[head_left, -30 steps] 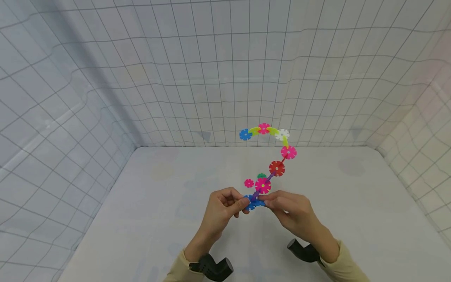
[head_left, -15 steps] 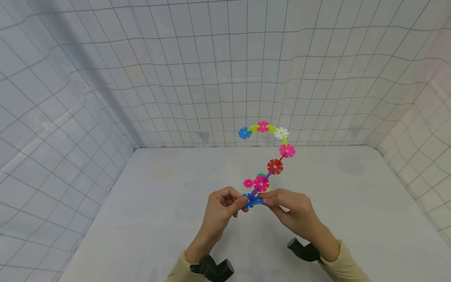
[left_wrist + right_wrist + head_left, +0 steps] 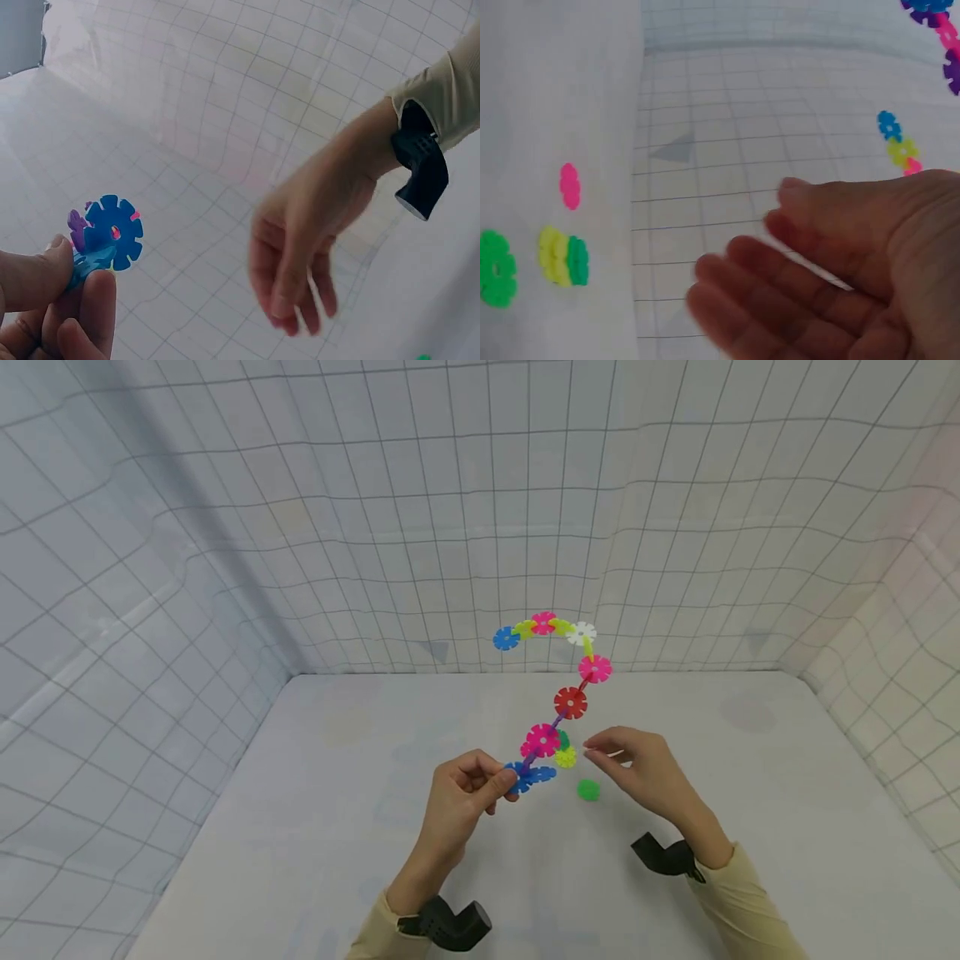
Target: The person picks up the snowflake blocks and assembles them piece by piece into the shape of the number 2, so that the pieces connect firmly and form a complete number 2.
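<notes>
My left hand [image 3: 468,789] pinches a blue notched plastic disc [image 3: 516,779] between thumb and fingers. Slotted into it is a second blue disc [image 3: 129,251], whose notches show well in the left wrist view. From there a chain of interlocking discs rises away from the hand, through a pink disc [image 3: 537,743], a red disc [image 3: 571,702] and a white disc [image 3: 582,632], and curls left to a blue end disc [image 3: 506,638]. My right hand [image 3: 637,768] is off the chain, its bent fingers holding nothing, near a loose yellow disc [image 3: 566,758].
On the white table [image 3: 337,827] lie loose discs: a bright green disc [image 3: 588,790], a dark green disc [image 3: 578,260] against the yellow one, and a pink disc [image 3: 570,186]. A netted white curtain [image 3: 420,527] surrounds the table's back and sides.
My right hand has let go of the blue discs and moved right and away from me. The left hand has shifted slightly left with the chain, exposing the loose green and yellow discs.
</notes>
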Motion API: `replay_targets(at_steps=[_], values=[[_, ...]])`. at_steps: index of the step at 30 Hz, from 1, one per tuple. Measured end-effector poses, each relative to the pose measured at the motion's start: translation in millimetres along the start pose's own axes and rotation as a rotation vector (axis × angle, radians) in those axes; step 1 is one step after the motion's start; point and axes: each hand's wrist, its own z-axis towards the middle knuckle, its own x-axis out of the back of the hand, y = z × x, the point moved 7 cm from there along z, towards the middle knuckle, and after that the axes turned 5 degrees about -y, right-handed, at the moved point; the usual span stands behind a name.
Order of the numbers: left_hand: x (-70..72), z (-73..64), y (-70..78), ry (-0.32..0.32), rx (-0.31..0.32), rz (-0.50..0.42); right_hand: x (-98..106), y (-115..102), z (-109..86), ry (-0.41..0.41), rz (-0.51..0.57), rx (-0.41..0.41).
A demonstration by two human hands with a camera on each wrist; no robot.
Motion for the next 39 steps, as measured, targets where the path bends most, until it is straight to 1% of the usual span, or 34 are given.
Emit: replay_targets(at_steps=[2, 3, 5, 7, 9, 11, 13, 16, 21, 28, 33, 38, 39], values=[[1.0, 0.1, 0.1, 0.000, -0.002, 0.002, -13.8, 20.6, -0.5, -0.105, -0.034, -0.141], [1.3, 0.0, 0.4, 0.001, -0.004, 0.003, -21.1, 29.3, -1.4, -0.157, -0.050, -0.199], [1.3, -0.1, 1.8, -0.001, -0.011, 0.000, -33.9, 44.0, -3.8, -0.238, -0.083, -0.289], [1.0, -0.1, 3.4, -0.005, -0.016, -0.005, -43.1, 55.3, -5.9, -0.278, -0.124, -0.348], [0.7, -0.1, 4.6, -0.007, -0.019, -0.009, -49.1, 64.7, -7.8, -0.294, -0.167, -0.385], [0.6, -0.1, 4.6, -0.008, -0.015, -0.013, -53.1, 71.7, -9.2, -0.297, -0.198, -0.395], [0.4, -0.2, 5.0, -0.009, -0.015, -0.016, -55.2, 75.7, -9.7, -0.293, -0.209, -0.375], [-0.2, -0.3, 6.2, -0.015, -0.019, -0.020, -56.3, 80.8, -10.4, -0.294, -0.192, -0.342], [-2.0, -0.2, 8.3, -0.031, -0.029, -0.032, -57.7, 86.8, -12.9, -0.316, -0.143, -0.337], [-1.7, 0.7, 8.2, -0.034, -0.036, -0.025, -59.8, 94.4, -18.1, -0.328, -0.089, -0.388], [0.7, 0.0, 8.8, -0.023, -0.035, -0.017, -60.3, 92.8, -18.3, -0.314, -0.060, -0.354], [2.9, -1.5, 7.0, -0.013, -0.025, -0.017, -62.9, 89.5, -16.1, -0.299, -0.006, -0.339], [3.0, -1.8, 7.2, -0.013, -0.027, -0.016, -63.5, 88.1, -15.5, -0.296, 0.004, -0.326]])
